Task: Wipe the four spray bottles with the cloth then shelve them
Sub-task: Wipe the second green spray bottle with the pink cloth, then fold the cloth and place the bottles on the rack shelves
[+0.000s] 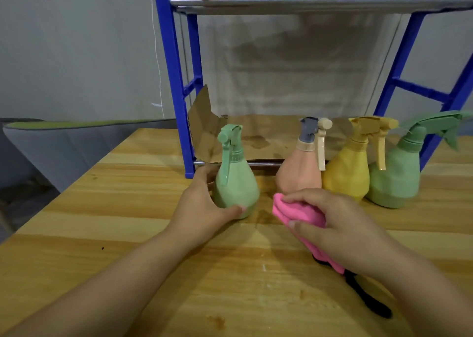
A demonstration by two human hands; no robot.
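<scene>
Four bottles unshelved; left hand (204, 203) steadies the light green bottle (236, 183) upright mid-tabletop (128, 208), right hand (340, 224) clutching pink cloth (299, 212) to wipe.

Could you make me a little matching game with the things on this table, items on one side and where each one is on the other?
Items:
1. light green bottle
2. pink cloth
3. yellow bottle
4. dark green bottle

Places:
A. far right of the row
B. gripped by the right hand
C. held at its base by the left hand
D. between the peach bottle and a green one

Pairs: 1-C, 2-B, 3-D, 4-A
</scene>
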